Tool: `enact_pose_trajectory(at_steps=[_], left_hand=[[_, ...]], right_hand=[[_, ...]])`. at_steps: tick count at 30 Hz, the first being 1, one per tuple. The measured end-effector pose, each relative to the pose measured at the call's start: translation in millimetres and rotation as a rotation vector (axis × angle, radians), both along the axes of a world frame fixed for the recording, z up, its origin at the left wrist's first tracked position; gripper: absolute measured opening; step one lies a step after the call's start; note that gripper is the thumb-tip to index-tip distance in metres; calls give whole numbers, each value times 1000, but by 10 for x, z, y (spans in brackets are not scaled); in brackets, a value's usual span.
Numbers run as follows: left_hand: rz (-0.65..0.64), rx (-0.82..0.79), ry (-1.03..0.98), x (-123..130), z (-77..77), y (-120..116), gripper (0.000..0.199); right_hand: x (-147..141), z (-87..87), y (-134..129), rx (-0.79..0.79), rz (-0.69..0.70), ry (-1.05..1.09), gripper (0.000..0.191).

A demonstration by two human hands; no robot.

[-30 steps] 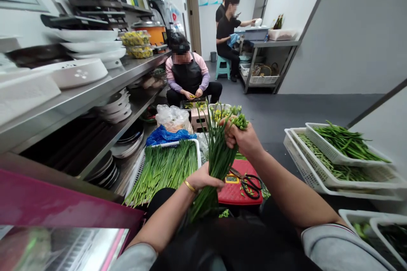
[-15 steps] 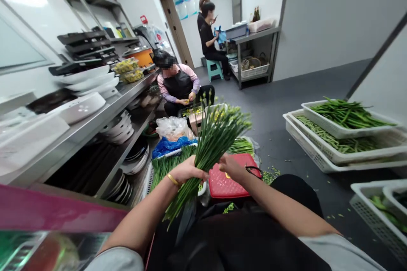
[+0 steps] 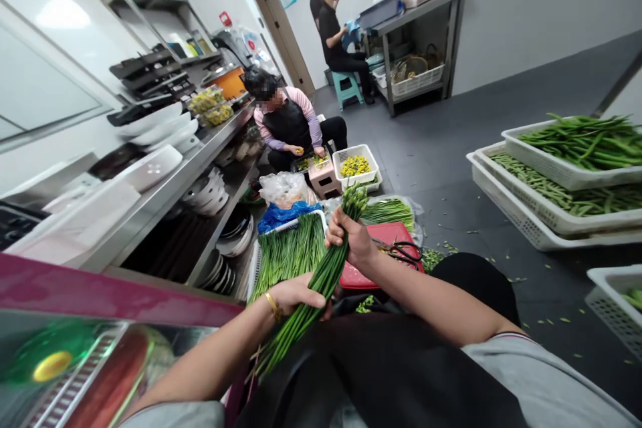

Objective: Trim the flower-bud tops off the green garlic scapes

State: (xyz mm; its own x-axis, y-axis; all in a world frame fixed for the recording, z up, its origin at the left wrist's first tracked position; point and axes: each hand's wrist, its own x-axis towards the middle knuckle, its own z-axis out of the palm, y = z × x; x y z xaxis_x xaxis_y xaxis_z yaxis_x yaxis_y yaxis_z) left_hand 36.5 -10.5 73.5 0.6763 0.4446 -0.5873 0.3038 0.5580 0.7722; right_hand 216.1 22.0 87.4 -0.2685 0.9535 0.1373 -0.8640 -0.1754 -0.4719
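A bundle of long green stems [image 3: 328, 271] with budded tips slants across the middle, tips up and cut ends down at the left. My left hand [image 3: 299, 295], with a gold bracelet at the wrist, is wrapped round its lower half. My right hand [image 3: 351, 237] is closed round the bundle just below the tips. Behind my left hand, a white basket [image 3: 254, 271] holds more green stems. Black-handled scissors [image 3: 405, 252] lie on a red board [image 3: 357, 275] beside my right forearm.
A person in pink sleeves [image 3: 291, 120] sits ahead near a basket of yellow flowers [image 3: 355, 165]. Metal shelving [image 3: 185, 184] with dishes runs along the left. Stacked trays of green beans [image 3: 576, 180] stand right. Two people are farther back, one on a stool [image 3: 346, 88].
The bundle is lower and its tips are gathered tightly. My right hand has moved from beside the stems to close round them near the top. The view has shifted slightly.
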Motion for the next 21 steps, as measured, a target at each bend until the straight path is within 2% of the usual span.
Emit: enact_pose_trajectory(at_steps=[2,5,7,10,13,15,18,21], left_hand=[[83,89,-78,-37,39,60,70],[310,465,-136,48,114,201,91],[358,720,-111,170,149,287,94],[389,953,-93,308,161,394,89],[379,973,-191,331,128,509,84],[412,1021,-232,349,91,585,71],[608,1204,-148,472,36,687,46],[804,1264,-7,627,27,793,21]], right_hand=[[-63,-4,16,-38,32,-15,57],[-157,27,23,-20,-43,-145,57],[-212,79,30,55,-173,-318,57],[-258,219,73,211,-402,-622,54],[-267,402,176,388,-605,-843,42],[-270,506,275,510,-735,-940,34],[-301,591,431,594,-888,-1090,30],[-367,609,519,580,-896,-1214,30]])
